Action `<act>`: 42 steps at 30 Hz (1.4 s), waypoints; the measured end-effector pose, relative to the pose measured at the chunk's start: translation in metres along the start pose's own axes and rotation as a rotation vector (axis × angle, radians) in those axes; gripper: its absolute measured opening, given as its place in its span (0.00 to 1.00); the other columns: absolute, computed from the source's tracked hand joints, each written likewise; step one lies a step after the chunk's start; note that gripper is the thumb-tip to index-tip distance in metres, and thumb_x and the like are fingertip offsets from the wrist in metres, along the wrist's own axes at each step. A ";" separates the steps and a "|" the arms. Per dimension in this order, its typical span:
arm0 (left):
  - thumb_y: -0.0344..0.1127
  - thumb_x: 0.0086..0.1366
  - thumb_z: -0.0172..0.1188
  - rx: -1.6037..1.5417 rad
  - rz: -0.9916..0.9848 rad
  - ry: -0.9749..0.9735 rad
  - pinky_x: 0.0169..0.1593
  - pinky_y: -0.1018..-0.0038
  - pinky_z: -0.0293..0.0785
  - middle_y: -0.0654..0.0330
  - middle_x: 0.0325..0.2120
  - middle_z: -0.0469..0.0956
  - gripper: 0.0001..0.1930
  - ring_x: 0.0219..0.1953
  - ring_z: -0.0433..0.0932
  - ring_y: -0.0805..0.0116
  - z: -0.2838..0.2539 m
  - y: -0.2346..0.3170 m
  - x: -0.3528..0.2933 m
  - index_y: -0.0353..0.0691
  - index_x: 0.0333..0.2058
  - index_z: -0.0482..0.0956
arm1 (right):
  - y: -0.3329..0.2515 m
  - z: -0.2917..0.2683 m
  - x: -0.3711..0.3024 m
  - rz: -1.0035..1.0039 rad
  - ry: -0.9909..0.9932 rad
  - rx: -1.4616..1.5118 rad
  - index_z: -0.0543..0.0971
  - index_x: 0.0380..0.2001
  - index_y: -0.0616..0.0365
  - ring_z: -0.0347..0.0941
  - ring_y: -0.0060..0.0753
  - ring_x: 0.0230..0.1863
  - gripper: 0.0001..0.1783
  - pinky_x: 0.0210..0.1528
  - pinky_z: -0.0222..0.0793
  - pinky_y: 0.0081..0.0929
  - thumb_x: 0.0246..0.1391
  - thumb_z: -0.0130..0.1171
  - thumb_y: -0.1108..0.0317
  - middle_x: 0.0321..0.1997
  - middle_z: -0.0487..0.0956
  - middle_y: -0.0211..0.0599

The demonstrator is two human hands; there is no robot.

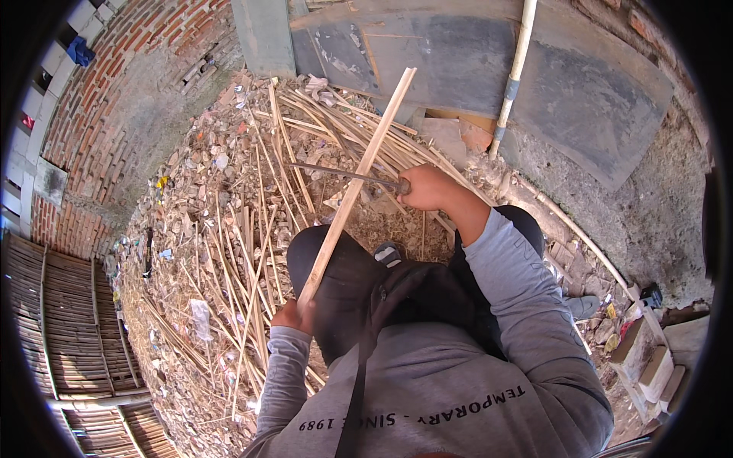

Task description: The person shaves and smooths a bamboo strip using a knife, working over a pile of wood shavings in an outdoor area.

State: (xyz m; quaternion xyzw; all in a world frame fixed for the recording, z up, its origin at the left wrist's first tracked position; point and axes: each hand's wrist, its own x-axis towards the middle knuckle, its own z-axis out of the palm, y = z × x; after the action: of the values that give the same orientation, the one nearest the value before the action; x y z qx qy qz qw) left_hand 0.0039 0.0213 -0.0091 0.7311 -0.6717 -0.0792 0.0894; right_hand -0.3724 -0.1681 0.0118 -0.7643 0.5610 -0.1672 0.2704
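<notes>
My left hand point(292, 317) is closed round the lower end of a long, pale bamboo strip point(336, 229), beside my left knee. The strip slants up and to the right, over my left thigh, with its far end in the air above a heap of strips. In my right hand point(424, 189) is the handle of a long-bladed knife point(324, 169), held in front of my right knee. Its thin dark blade points left and crosses the strip about midway. Whether the edge bites into the strip I cannot tell.
Many thin bamboo strips point(248, 252) lie on rubble and shavings to the left, with another heap point(374, 126) ahead. A pale pole point(513, 84) leans against a grey sheet point(588, 99). Brick wall point(99, 114) and a bamboo-slat panel point(65, 320) stand left; wooden blocks point(649, 370) at right.
</notes>
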 end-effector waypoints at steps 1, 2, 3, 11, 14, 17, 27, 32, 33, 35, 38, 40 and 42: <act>0.58 0.61 0.56 0.005 -0.001 -0.003 0.32 0.51 0.73 0.41 0.20 0.76 0.27 0.26 0.78 0.38 0.000 -0.001 0.000 0.35 0.25 0.73 | 0.000 0.001 0.000 0.002 0.001 -0.002 0.80 0.34 0.58 0.76 0.55 0.39 0.16 0.42 0.71 0.45 0.45 0.66 0.58 0.33 0.79 0.52; 0.59 0.61 0.56 0.010 -0.002 -0.005 0.32 0.51 0.73 0.40 0.20 0.76 0.27 0.26 0.78 0.38 0.001 -0.002 -0.001 0.35 0.25 0.73 | -0.001 0.001 0.000 0.004 0.002 -0.004 0.80 0.34 0.57 0.76 0.55 0.39 0.16 0.42 0.71 0.44 0.45 0.66 0.58 0.33 0.80 0.52; 0.59 0.61 0.56 0.015 -0.003 -0.008 0.32 0.51 0.73 0.40 0.20 0.76 0.27 0.26 0.78 0.38 0.001 -0.002 -0.001 0.35 0.25 0.73 | -0.001 0.002 0.000 0.006 0.003 -0.007 0.80 0.34 0.57 0.76 0.55 0.39 0.16 0.42 0.71 0.44 0.45 0.66 0.58 0.33 0.80 0.51; 0.59 0.61 0.55 0.009 -0.003 -0.009 0.32 0.51 0.73 0.40 0.20 0.76 0.27 0.26 0.78 0.38 0.000 0.002 0.000 0.34 0.25 0.73 | 0.005 0.004 0.001 -0.004 0.010 0.019 0.81 0.34 0.57 0.77 0.54 0.38 0.16 0.42 0.72 0.44 0.45 0.66 0.58 0.32 0.80 0.50; 0.59 0.61 0.55 0.022 -0.010 -0.007 0.32 0.51 0.73 0.40 0.20 0.76 0.28 0.26 0.78 0.37 0.001 -0.002 -0.001 0.34 0.25 0.74 | -0.007 -0.011 -0.002 0.024 -0.024 -0.032 0.81 0.36 0.55 0.77 0.53 0.40 0.17 0.43 0.72 0.44 0.44 0.66 0.58 0.35 0.81 0.49; 0.59 0.61 0.55 0.025 -0.008 -0.017 0.32 0.51 0.73 0.40 0.20 0.76 0.28 0.27 0.78 0.37 0.000 0.001 0.001 0.34 0.25 0.74 | -0.003 -0.013 -0.005 0.012 0.005 -0.029 0.81 0.35 0.56 0.77 0.53 0.39 0.17 0.42 0.72 0.44 0.44 0.67 0.57 0.33 0.81 0.49; 0.58 0.61 0.56 0.012 0.002 -0.019 0.32 0.51 0.73 0.40 0.20 0.76 0.27 0.27 0.78 0.37 0.000 0.000 0.000 0.34 0.25 0.73 | 0.005 -0.013 -0.003 -0.020 0.008 -0.083 0.81 0.39 0.54 0.77 0.54 0.39 0.20 0.43 0.72 0.45 0.43 0.68 0.56 0.33 0.80 0.51; 0.58 0.61 0.56 -0.007 -0.014 0.000 0.32 0.51 0.73 0.40 0.20 0.76 0.26 0.27 0.77 0.37 0.001 0.003 -0.001 0.34 0.25 0.73 | 0.003 -0.007 -0.001 0.053 0.048 -0.073 0.82 0.37 0.54 0.77 0.53 0.40 0.18 0.43 0.72 0.45 0.43 0.66 0.57 0.34 0.80 0.50; 0.58 0.61 0.56 -0.019 -0.015 0.009 0.32 0.51 0.73 0.40 0.20 0.76 0.26 0.27 0.77 0.37 0.002 0.003 -0.002 0.34 0.25 0.73 | 0.000 -0.006 -0.001 0.048 0.046 -0.053 0.82 0.37 0.54 0.77 0.52 0.41 0.18 0.44 0.73 0.45 0.43 0.66 0.57 0.34 0.81 0.48; 0.57 0.61 0.57 -0.020 -0.019 0.012 0.32 0.51 0.73 0.40 0.20 0.76 0.26 0.27 0.77 0.37 0.004 0.002 -0.002 0.34 0.25 0.74 | -0.010 -0.003 -0.003 0.029 0.014 -0.060 0.82 0.37 0.53 0.78 0.51 0.42 0.17 0.44 0.73 0.45 0.43 0.65 0.57 0.35 0.81 0.47; 0.57 0.61 0.57 -0.024 -0.019 0.002 0.32 0.51 0.72 0.40 0.20 0.76 0.26 0.27 0.77 0.37 0.005 -0.002 -0.002 0.34 0.25 0.73 | -0.020 -0.005 -0.007 0.001 -0.045 -0.137 0.82 0.37 0.53 0.78 0.51 0.42 0.18 0.45 0.74 0.44 0.43 0.65 0.57 0.36 0.81 0.47; 0.57 0.61 0.56 -0.026 -0.015 0.001 0.32 0.51 0.72 0.40 0.20 0.76 0.26 0.27 0.77 0.37 0.004 -0.002 -0.002 0.34 0.25 0.73 | -0.023 -0.009 -0.010 0.000 -0.051 -0.177 0.82 0.37 0.53 0.78 0.51 0.42 0.17 0.45 0.74 0.44 0.43 0.65 0.58 0.36 0.81 0.47; 0.57 0.61 0.56 -0.028 -0.008 0.010 0.32 0.51 0.72 0.40 0.20 0.76 0.27 0.27 0.77 0.37 0.003 0.001 -0.001 0.33 0.25 0.73 | -0.012 -0.011 -0.007 0.007 0.015 -0.134 0.81 0.35 0.54 0.77 0.53 0.39 0.16 0.42 0.72 0.46 0.44 0.66 0.57 0.33 0.81 0.48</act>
State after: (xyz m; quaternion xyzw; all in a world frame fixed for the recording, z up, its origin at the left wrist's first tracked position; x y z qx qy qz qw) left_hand 0.0025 0.0226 -0.0115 0.7328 -0.6672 -0.0853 0.1030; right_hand -0.3720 -0.1613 0.0282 -0.7775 0.5757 -0.1341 0.2148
